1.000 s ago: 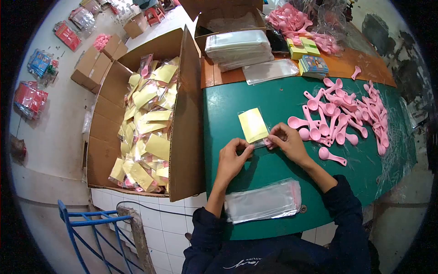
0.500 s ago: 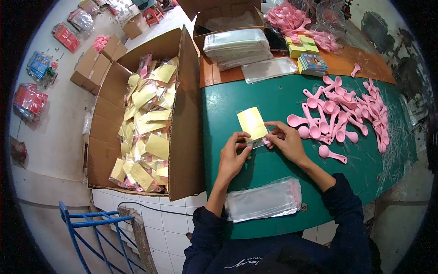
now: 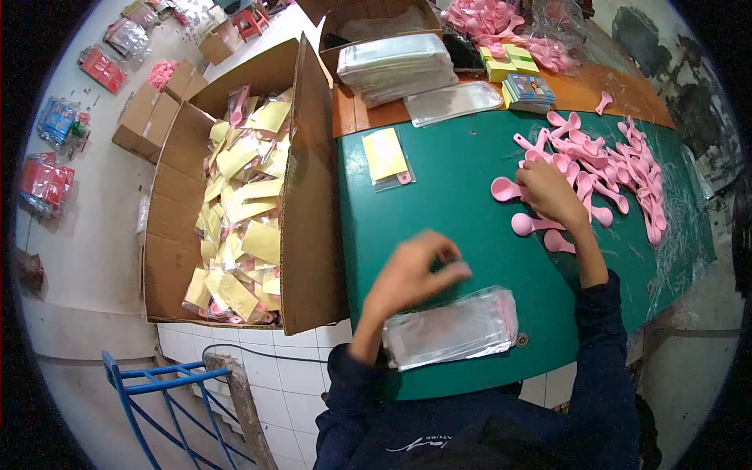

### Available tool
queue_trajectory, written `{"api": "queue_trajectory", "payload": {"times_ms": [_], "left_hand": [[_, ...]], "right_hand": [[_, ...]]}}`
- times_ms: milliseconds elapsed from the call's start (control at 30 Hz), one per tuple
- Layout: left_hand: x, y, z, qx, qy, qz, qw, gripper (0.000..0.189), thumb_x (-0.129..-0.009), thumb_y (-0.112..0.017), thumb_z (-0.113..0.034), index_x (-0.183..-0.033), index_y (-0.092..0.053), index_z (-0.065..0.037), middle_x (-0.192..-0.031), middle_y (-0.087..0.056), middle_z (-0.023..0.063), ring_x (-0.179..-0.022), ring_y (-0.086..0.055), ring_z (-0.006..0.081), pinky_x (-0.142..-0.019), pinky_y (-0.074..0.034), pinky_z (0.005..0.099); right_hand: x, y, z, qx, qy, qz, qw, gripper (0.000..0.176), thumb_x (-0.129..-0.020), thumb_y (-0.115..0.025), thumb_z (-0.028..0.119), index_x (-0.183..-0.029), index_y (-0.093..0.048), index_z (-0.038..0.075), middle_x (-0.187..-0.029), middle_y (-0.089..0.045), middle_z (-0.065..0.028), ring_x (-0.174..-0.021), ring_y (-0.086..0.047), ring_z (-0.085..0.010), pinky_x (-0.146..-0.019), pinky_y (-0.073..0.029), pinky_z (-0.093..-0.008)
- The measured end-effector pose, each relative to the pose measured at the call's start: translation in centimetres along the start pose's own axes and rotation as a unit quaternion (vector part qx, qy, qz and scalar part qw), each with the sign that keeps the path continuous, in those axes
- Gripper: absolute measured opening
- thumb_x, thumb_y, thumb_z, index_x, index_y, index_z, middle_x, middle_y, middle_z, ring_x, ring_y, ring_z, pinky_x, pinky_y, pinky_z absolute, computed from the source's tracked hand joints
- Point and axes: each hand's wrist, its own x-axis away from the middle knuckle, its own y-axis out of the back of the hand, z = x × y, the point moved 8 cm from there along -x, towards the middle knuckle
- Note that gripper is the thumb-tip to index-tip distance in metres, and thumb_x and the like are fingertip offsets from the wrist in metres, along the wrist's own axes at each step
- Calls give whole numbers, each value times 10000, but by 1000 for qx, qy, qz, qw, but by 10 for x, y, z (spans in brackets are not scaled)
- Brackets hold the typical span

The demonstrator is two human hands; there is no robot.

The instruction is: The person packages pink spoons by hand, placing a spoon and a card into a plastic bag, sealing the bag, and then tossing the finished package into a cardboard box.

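Observation:
Over the front of the green tabletop, my left hand (image 3: 419, 270) is smeared by motion, its thumb and fingers apart with nothing in them. It hovers just above a stack of clear plastic bags (image 3: 454, 333). My right hand (image 3: 552, 192) is at the near left of a heap of pink measuring spoons (image 3: 583, 149), fingers bent and closed on a pink measuring spoon (image 3: 505, 189) whose handle they mostly hide. Farther left on the table lies a packed clear bag with a yellow card (image 3: 384, 154) and a bit of pink showing at its lower end.
A tall cardboard box (image 3: 317, 204) full of yellow-carded packets (image 3: 239, 200) stands against the table's left side. At the back are stacked plastic bags (image 3: 395, 66), a pile of printed cards (image 3: 529, 92) and more pink spoons (image 3: 482, 19). A blue metal frame (image 3: 160, 376) stands lower left.
The yellow-carded packet has left both hands and now lies at the table's far left. My right hand has moved right to the spoons; my left has come back toward the bags.

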Motion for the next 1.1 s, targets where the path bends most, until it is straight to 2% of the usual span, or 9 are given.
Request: {"api": "queue_trajectory", "payload": {"times_ms": [100, 167, 300, 400, 533, 733, 900, 1000, 1100], "left_hand": [[10, -38, -22, -113, -62, 55, 990, 308, -708, -730, -247, -884, -575, -46, -830, -614, 105, -742, -605, 264, -646, -476, 355], [6, -44, -11, -53, -59, 76, 994, 289, -716, -720, -235, -875, -572, -44, -773, -616, 98, -699, -604, 271, -630, -475, 362], [1, -35, -6, 59, -24, 100, 993, 203, -765, -682, -166, -877, -570, -39, -821, -662, 96, -717, -641, 227, -634, -490, 317], [2, -28, -3, 111, 14, 92, 989, 165, -785, -667, -144, -868, -583, -28, -885, -670, 106, -777, -651, 186, -656, -498, 294], [-1, -20, -4, 160, -78, 12, 984, 147, -801, -655, -150, -866, -636, -20, -909, -669, 109, -813, -644, 164, -672, -506, 292], [-2, -14, -3, 103, -41, 16, 994, 180, -829, -626, -173, -925, -683, -33, -862, -669, 109, -792, -639, 168, -684, -506, 282], [-1, -16, 11, 243, 40, 39, 968, 191, -858, -608, -177, -915, -668, -5, -895, -675, 89, -808, -634, 142, -699, -513, 269], [-1, -13, 14, 341, 51, 16, 939, 195, -870, -601, -176, -904, -635, 13, -918, -670, 98, -830, -639, 154, -713, -521, 269], [-2, -14, 21, 399, 66, 4, 914, 175, -872, -599, -161, -902, -595, 11, -934, -664, 120, -855, -642, 168, -718, -527, 272]], "right_hand": [[2, 11, 5, 7, 66, -72, 995, 126, -745, -607, 135, -779, -567, 21, -839, -569, -142, -820, -533, -330, -709, -430, -410], [0, 27, 4, -66, 81, -103, 989, 158, -790, -587, 167, -802, -550, 13, -813, -558, -121, -777, -540, -290, -687, -430, -377], [-4, 59, 0, -421, -34, -128, 897, 170, -912, -453, 169, -982, -505, 23, -768, -470, -76, -739, -482, -144, -687, -409, -287], [3, 52, -11, -438, -124, -67, 888, 211, -926, -423, 159, -1078, -499, 33, -789, -500, -89, -729, -503, -159, -695, -420, -293], [22, 77, 34, -163, 159, -78, 971, 188, -864, -542, 109, -1028, -577, 23, -805, -565, -82, -706, -552, -150, -646, -444, -279], [30, 72, 75, -411, 74, 187, 889, 94, -791, -647, 75, -837, -611, 2, -672, -617, -32, -585, -587, -92, -512, -430, -207], [27, 47, 81, -251, 100, 199, 942, 116, -775, -652, 93, -808, -602, -7, -665, -630, -55, -571, -598, -118, -531, -462, -246], [27, 56, 72, -322, 56, 178, 928, 121, -788, -634, 106, -822, -604, -7, -716, -630, -78, -624, -622, -148, -557, -467, -268], [25, 85, 53, -410, -6, 30, 911, 120, -831, -600, 93, -892, -571, -5, -707, -604, -56, -608, -598, -110, -531, -448, -230]]}}
